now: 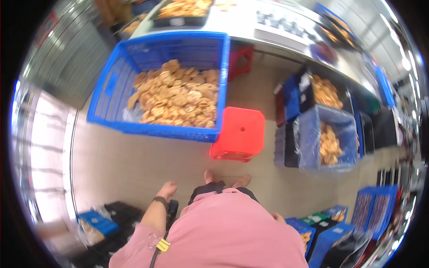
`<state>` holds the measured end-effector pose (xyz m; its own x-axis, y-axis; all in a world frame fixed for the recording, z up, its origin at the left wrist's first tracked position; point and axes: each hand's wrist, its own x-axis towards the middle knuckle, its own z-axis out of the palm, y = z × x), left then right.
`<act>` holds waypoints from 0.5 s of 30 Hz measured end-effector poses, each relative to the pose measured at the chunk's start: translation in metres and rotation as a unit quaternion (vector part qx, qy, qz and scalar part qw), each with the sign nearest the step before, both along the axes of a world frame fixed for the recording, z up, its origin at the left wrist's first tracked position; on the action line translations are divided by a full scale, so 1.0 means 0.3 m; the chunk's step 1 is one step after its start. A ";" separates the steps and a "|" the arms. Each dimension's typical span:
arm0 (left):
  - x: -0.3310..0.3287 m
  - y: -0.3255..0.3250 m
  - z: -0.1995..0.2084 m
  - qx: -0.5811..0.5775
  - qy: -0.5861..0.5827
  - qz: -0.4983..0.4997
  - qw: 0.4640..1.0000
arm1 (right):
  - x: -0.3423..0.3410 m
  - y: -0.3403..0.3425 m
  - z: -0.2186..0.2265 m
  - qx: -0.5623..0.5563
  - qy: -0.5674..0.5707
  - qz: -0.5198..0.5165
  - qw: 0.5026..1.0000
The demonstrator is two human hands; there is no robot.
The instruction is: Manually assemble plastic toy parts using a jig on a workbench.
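My left hand (167,190) hangs over the floor at my left side, with a dark band on its wrist. Its fingers look loosely curled and nothing shows in them. Of my right hand (279,218), only a small part appears beside my pink shirt; its fingers are hidden. Ahead of me is a large blue crate (156,130) with slatted sides, partly filled with a heap of light-brown flat pieces (178,98). A red plastic stool (243,127) stands against the crate's right side. Neither hand touches the crate or the stool.
A white worktable (243,20) runs across the back, bearing a black tray (181,21) of similar pieces. Stacked bins stand to the right, one a bag-lined blue bin (308,138). Blue crates (375,207) sit at the lower right. Dark crates (123,219) lie behind my left arm.
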<state>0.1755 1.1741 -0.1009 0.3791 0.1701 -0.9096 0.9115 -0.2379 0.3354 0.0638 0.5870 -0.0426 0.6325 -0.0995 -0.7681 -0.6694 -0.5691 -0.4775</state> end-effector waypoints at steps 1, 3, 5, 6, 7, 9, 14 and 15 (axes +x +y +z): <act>0.013 -0.023 0.046 0.022 -0.033 0.018 0.999 | -0.042 -0.020 -0.095 0.012 -0.008 -0.043 0.999; -0.036 0.010 0.016 0.029 -0.052 0.055 0.997 | -0.016 -0.022 -0.131 0.022 -0.010 -0.059 0.998; -0.034 0.016 0.008 0.043 -0.079 0.073 0.993 | 0.040 0.003 -0.108 0.029 -0.015 -0.037 0.999; -0.022 0.014 0.012 0.058 -0.109 0.072 0.990 | 0.070 0.027 -0.084 0.033 -0.018 -0.031 0.999; -0.010 0.005 0.019 0.057 -0.106 0.080 0.989 | 0.102 0.048 -0.057 0.036 -0.022 -0.026 0.999; 0.007 -0.013 0.057 0.039 -0.116 0.087 0.989 | 0.170 0.089 0.008 0.040 -0.022 -0.020 0.999; -0.066 -0.003 0.027 0.026 -0.089 0.100 0.991 | 0.300 0.091 0.053 0.047 -0.002 -0.094 0.995; -0.085 0.004 0.018 0.019 -0.076 0.105 0.991 | 0.314 0.101 0.070 0.043 -0.001 -0.091 0.995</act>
<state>0.1501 1.1753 -0.0955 0.4631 0.2936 -0.8362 0.8822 -0.0628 0.4666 0.1579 0.6173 -0.0216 0.6120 -0.1477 -0.7770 -0.7566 -0.3953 -0.5208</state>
